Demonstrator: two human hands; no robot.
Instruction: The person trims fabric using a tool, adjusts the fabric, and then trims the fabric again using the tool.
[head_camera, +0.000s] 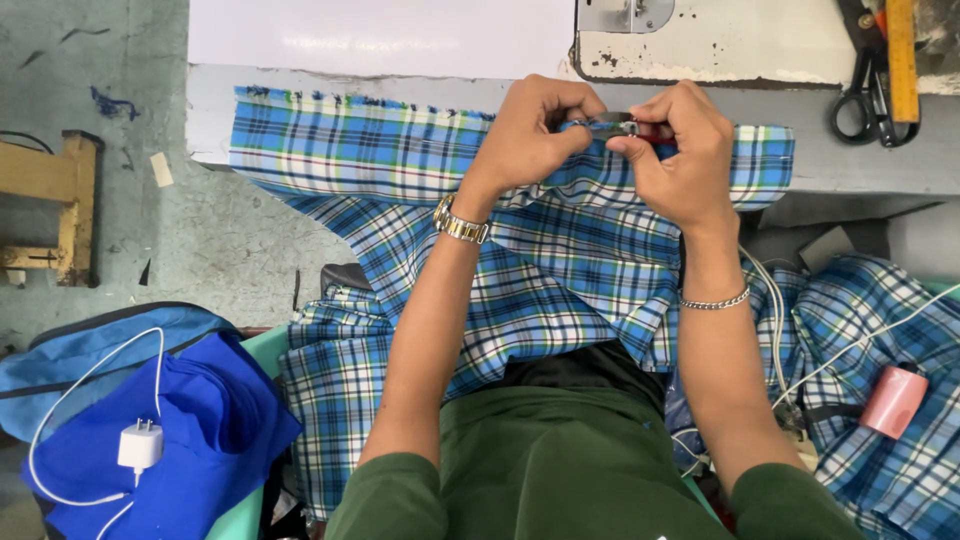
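1. Nearest, a green top (560, 470) fills the bottom edge (its lower part cut off by the frame).
2. At lower left a white charger (140, 443) lies on blue cloth (200, 420); at lower right a pink cylinder (893, 400) sits on more plaid.
3. The plaid fabric (560, 280) runs from the lap up onto the table (860, 160).
4. At the table's edge the left hand (530, 130) and right hand (680, 150) are both pinched on the fabric's fold, around a small metal tool (618, 124), mostly hidden by fingers; which hand grips it is unclear.
5. Farthest, black scissors (862, 95) lie beside an orange ruler (902, 60), cut off at the top.
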